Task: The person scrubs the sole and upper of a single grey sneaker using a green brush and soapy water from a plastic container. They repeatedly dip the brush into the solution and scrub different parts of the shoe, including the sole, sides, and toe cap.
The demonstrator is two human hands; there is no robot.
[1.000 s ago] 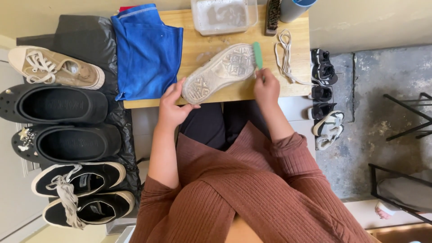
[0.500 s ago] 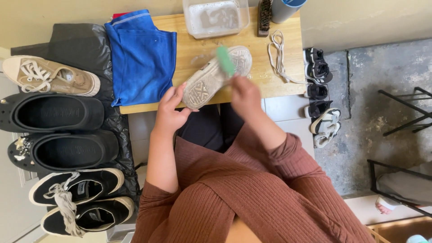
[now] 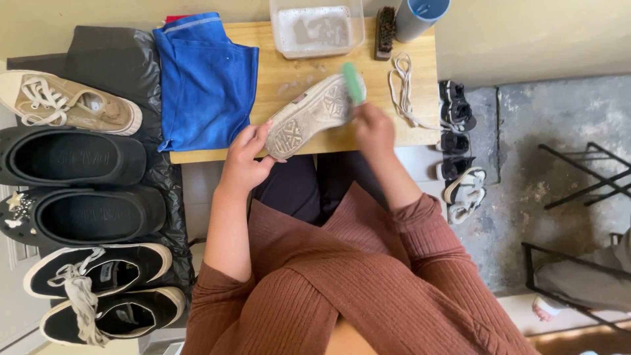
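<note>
My left hand (image 3: 244, 160) grips the heel end of a sneaker (image 3: 309, 113) that lies sole-up over a small wooden table (image 3: 263, 82). The grey-white sole looks dirty. My right hand (image 3: 372, 126) holds a small green brush (image 3: 353, 83) whose head rests on the toe end of the sole. Both hands are at the table's near edge, above my lap.
On the table lie a folded blue cloth (image 3: 205, 82), a clear tub of cloudy water (image 3: 317, 27), a dark scrub brush (image 3: 385, 31), a blue cup (image 3: 420, 14) and loose white laces (image 3: 403, 85). Several shoes (image 3: 79, 161) line the left on black plastic; small sandals (image 3: 457, 141) lie right.
The sneaker has tilted, with its toe pointing further from me. My right hand and the green brush have shifted along the sole. The left hand keeps its hold on the heel.
</note>
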